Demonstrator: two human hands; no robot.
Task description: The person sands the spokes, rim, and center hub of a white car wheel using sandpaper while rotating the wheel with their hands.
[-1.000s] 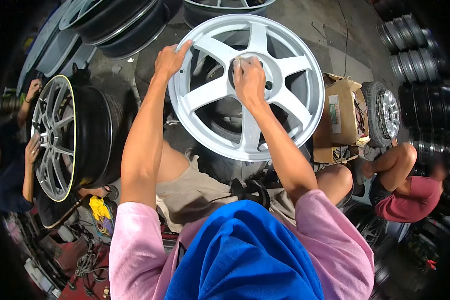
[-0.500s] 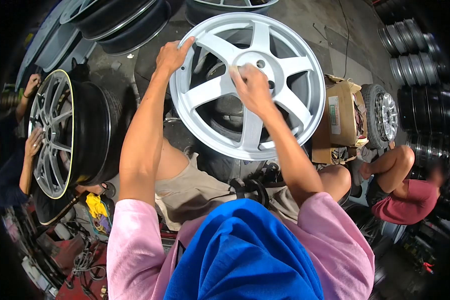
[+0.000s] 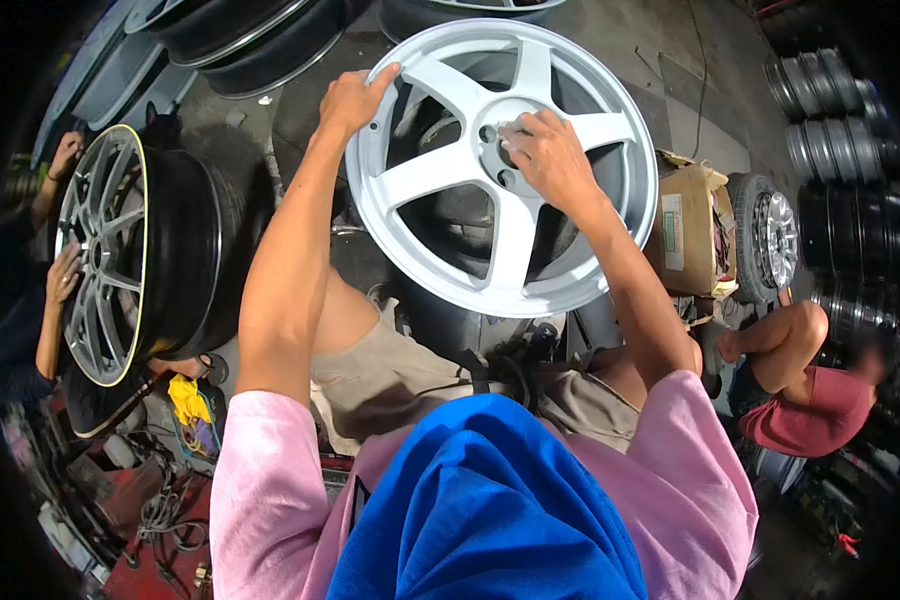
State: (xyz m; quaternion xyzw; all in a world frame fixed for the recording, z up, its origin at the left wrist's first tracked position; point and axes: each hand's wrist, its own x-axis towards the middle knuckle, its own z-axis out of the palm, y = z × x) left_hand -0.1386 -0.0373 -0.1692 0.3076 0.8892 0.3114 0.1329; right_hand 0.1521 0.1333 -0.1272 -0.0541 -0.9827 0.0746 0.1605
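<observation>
A white six-spoke wheel rim (image 3: 432, 179) is tilted up in front of me, above my knees. My left hand (image 3: 354, 103) is closed round its upper left edge, with the thumb lying over the lip. At the hub, my right hand (image 3: 556, 162) presses bent fingers against the right side of the centre face. Its fingertips are slightly blurred, and whatever they pinch is hidden under them. Two bolt holes show to the left of and below these fingers.
At left, a person's hand (image 3: 63, 272) rests on a grey multi-spoke wheel (image 3: 97, 215). A cardboard box (image 3: 692, 225) and a tyred wheel (image 3: 760, 235) stand at right, near a crouching person (image 3: 815, 400). Stacked rims (image 3: 820, 150) line the far right.
My right hand has moved from the left part of the hub to its right side. The white rim has shifted slightly, while my left hand keeps its hold on the edge.
</observation>
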